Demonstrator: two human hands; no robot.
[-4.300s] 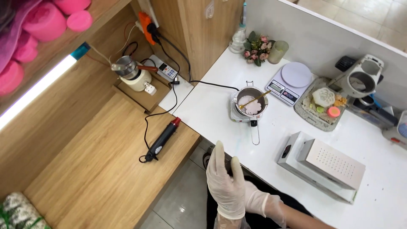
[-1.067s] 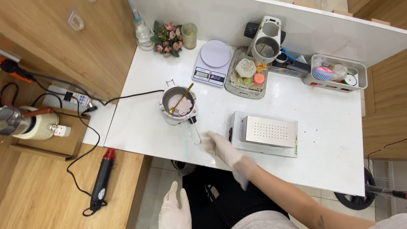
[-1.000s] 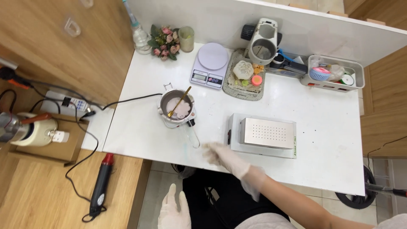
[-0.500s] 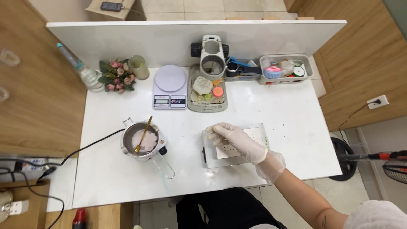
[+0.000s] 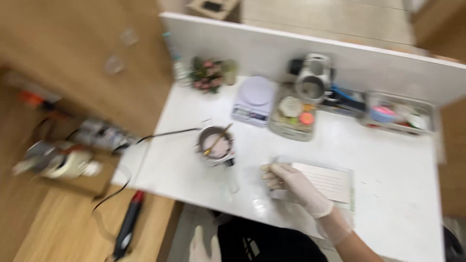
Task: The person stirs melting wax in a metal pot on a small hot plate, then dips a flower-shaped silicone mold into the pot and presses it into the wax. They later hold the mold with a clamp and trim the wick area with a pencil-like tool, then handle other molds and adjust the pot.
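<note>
Perforated metal box (image 5: 324,182) sits on the white surface (image 5: 398,160), near its front edge, right of the small melting pot (image 5: 216,144). Frame is motion-blurred; fine detail lost.

Right hand (image 5: 286,182), gloved, rests at the box's left end. Fingers (image 5: 268,175) curl against that end, apparently gripping its edge; the blur leaves the contact uncertain. Left hand (image 5: 201,245), also gloved, is low at the frame's bottom, off the surface, fingers extended and holding nothing.

Pot holds pale pink material with a gold spoon (image 5: 217,139) leaning in it; its long handle (image 5: 232,177) points toward the front edge, just beside the right hand. A black cord (image 5: 165,134) runs left from the pot's base. Behind: digital scale (image 5: 254,100), tray of small moulded pieces (image 5: 292,114), clear bin (image 5: 398,113).

Risks, as judged:
- Hand or box knocking the pot handle, tipping the contents.
- Box slipping off the near edge, since it lies close to it and is held one-handed.
- Cord snagging would drag the pot.
</note>
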